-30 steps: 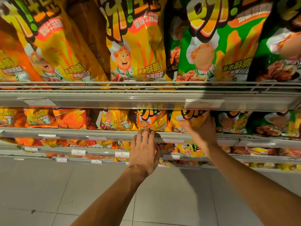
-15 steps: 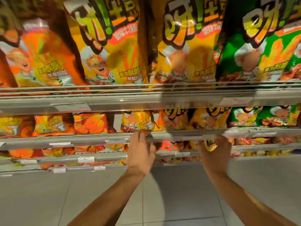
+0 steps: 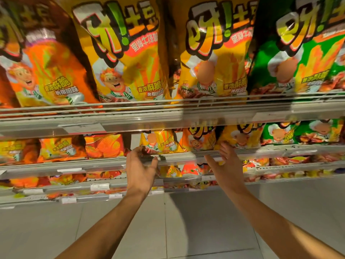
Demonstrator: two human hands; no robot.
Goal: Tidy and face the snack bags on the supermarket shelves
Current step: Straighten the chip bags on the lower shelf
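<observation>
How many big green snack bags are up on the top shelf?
1: the green bag stands at the right end of the top shelf, beside the yellow bags. More may hide behind or beyond the edge.

Second shelf: gap between red bag (image 3: 104,145) and yellow bag (image 3: 160,141); wire front rail (image 3: 186,153) bars low entry.

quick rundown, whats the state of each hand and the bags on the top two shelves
left hand: open, fingers loosely curved at the second shelf's rail, holding nothing
right hand: open, fingers straight, tips by a yellow bag
yellow bag: upright on the second shelf, facing out
top-shelf yellow bags: upright, fronts out, one leaning
green bags: upright, facing out
orange bag: tilted
</observation>
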